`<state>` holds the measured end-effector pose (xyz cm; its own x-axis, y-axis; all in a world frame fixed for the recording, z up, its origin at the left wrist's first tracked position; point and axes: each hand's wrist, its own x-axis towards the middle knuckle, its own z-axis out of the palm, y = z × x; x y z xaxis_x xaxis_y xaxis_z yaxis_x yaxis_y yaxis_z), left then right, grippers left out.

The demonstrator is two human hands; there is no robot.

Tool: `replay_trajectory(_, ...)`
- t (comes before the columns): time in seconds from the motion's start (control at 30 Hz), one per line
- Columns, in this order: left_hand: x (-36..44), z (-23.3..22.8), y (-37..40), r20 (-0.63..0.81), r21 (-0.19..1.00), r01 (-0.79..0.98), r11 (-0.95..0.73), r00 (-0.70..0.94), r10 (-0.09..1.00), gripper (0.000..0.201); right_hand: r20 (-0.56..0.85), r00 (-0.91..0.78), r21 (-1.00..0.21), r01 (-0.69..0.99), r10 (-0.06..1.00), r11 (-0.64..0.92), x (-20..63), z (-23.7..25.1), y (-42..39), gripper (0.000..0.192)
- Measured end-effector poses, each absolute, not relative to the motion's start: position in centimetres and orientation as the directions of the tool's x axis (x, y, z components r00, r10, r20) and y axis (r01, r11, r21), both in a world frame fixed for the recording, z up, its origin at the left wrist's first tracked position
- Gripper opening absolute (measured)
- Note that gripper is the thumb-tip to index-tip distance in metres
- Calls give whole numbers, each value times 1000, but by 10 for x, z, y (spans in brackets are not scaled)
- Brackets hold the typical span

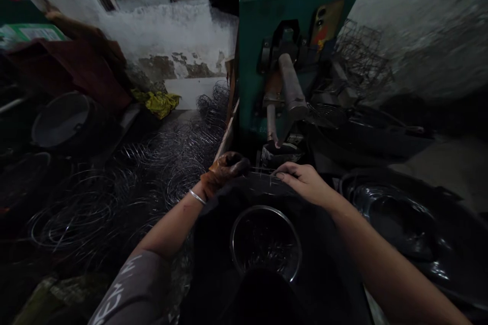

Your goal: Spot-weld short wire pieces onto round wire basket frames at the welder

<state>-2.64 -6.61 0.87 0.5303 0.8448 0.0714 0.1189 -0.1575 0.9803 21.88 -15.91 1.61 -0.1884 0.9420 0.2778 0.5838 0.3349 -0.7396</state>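
Observation:
My left hand [230, 165], in a dark-stained orange glove, is closed on one end of a thin metal wire [261, 168]. Bare and to its right, my right hand [299, 179] pinches the wire between thumb and fingers. The wire spans the short gap between both hands, above my dark-covered lap. Below them, a round metal bowl [233, 236] rests on my lap with short shiny wire pieces [272, 251] inside. Just beyond the hands, a green machine [251, 86] carries two protruding metal arms [293, 84]. The wire's exact ends are too dim to make out.
Loose coils of wire [179, 157] cover the floor on the left. A black tub [453, 213] holding shiny wire stands at the right. Further left are a round basin [63, 119] and a yellow bag [158, 104]. A wire bundle [364, 56] leans against the right wall.

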Motion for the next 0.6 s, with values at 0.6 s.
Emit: replay_trajectory(0.6, -34, -30, -66, 778, 74, 341, -937, 569, 269, 51, 226, -35, -812, 546, 973, 209, 221, 18, -134, 38)
